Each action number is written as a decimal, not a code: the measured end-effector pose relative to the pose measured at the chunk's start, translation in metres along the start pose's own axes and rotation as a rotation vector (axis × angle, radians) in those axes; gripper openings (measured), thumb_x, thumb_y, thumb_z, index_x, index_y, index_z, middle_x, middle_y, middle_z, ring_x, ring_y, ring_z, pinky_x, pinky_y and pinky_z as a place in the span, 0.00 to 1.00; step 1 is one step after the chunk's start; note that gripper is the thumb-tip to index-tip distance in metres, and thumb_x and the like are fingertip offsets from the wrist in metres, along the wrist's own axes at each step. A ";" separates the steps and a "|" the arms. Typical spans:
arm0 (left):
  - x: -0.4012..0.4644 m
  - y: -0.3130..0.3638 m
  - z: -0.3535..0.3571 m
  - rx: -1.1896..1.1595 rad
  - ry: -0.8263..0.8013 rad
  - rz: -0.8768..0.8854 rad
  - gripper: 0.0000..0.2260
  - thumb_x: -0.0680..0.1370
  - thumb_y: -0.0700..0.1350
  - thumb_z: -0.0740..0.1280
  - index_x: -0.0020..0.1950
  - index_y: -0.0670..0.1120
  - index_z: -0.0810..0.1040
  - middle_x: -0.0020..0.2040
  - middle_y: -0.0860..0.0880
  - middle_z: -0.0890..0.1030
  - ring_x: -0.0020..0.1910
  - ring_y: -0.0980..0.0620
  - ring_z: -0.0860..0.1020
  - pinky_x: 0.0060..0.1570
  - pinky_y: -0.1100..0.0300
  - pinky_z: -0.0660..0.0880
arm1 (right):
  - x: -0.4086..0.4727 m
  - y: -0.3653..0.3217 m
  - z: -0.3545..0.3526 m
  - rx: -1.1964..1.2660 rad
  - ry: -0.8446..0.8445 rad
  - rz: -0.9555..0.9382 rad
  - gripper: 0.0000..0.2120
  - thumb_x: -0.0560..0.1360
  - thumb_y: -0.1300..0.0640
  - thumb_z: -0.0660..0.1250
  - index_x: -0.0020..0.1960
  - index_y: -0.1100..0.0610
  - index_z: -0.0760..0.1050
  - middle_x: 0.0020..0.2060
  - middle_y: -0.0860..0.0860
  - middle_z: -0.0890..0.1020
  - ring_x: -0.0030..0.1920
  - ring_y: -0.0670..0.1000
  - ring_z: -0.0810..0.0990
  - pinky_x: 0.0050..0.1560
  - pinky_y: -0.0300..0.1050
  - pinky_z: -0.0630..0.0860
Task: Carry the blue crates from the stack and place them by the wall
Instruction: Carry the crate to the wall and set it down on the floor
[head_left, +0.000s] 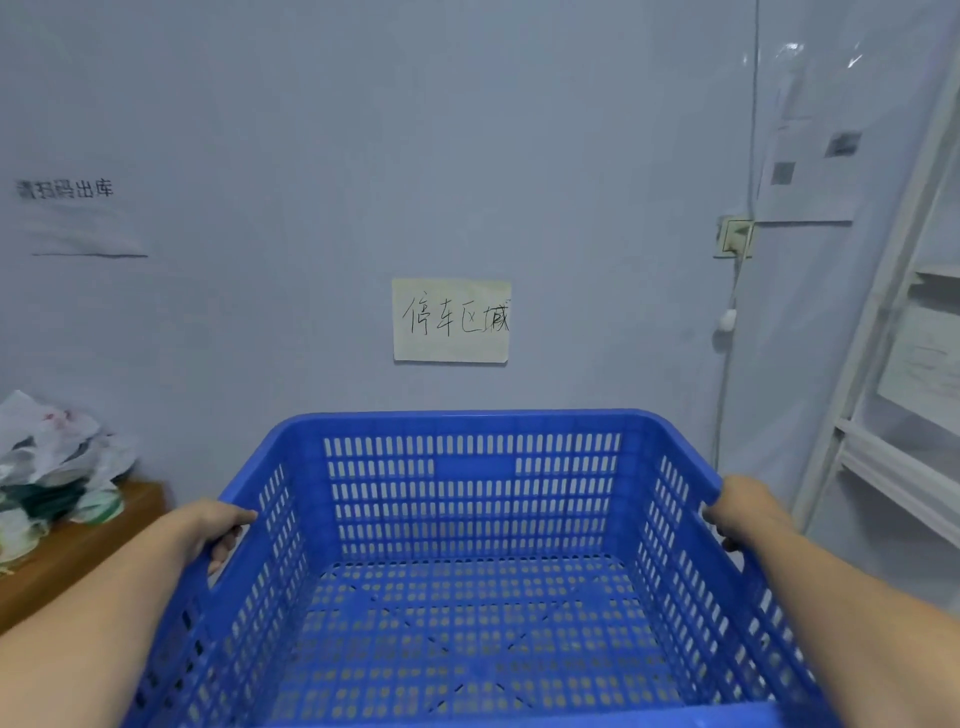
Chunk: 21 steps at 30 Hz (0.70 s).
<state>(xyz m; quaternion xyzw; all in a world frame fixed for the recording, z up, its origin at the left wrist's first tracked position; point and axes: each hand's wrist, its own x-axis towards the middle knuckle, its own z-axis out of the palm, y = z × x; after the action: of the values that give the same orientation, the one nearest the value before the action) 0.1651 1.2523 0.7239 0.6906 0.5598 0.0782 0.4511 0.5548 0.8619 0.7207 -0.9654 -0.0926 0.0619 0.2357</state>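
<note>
**Blue crate held at both sides, facing the wall**

Nearest to me is the blue crate (467, 571), carried in the air and filling the lower middle of the head view. Its slotted walls and perforated floor show nothing inside. My left hand (221, 525) has its grip curled over the crate's left rim, thumb on top and fingers tucked into the handle opening below. My right hand (740, 506) has its grip wrapped on the right rim in the same place, though the fingers are mostly hidden behind the wall of the crate, so I can only say it looks clamped there.

Beyond the left forearm, a wooden tabletop (78, 551) carries a heap of plastic bags (52, 457) along its far edge. To the right stands a white shelf frame (883, 415). Farthest off is the pale wall (363, 156), with a handwritten paper note (451, 320) stuck just above the crate's far rim and a socket (735, 236) with a cable hanging down on the right.
</note>
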 end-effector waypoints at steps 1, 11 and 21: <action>0.014 0.006 -0.003 0.011 -0.019 -0.002 0.24 0.83 0.42 0.57 0.26 0.43 0.63 0.12 0.46 0.61 0.08 0.50 0.62 0.13 0.68 0.62 | 0.006 -0.008 0.007 -0.001 0.006 0.014 0.04 0.74 0.61 0.63 0.46 0.61 0.75 0.36 0.56 0.82 0.29 0.54 0.84 0.43 0.50 0.83; 0.146 0.047 -0.020 -0.039 -0.047 0.048 0.22 0.82 0.40 0.59 0.27 0.43 0.63 0.14 0.47 0.61 0.07 0.52 0.59 0.12 0.71 0.61 | 0.042 -0.069 0.058 0.020 0.048 0.113 0.04 0.74 0.63 0.64 0.41 0.60 0.73 0.33 0.56 0.79 0.29 0.53 0.81 0.32 0.43 0.76; 0.238 0.037 0.029 -0.025 -0.062 -0.007 0.21 0.81 0.39 0.62 0.27 0.41 0.65 0.15 0.46 0.64 0.07 0.50 0.61 0.13 0.70 0.63 | 0.111 -0.081 0.109 -0.056 -0.005 0.158 0.03 0.75 0.63 0.64 0.46 0.63 0.72 0.36 0.58 0.81 0.32 0.56 0.82 0.39 0.49 0.82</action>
<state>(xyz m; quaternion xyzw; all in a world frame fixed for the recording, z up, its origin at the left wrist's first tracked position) 0.2949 1.4391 0.6388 0.6852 0.5470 0.0623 0.4769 0.6336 1.0039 0.6537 -0.9757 -0.0187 0.0801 0.2030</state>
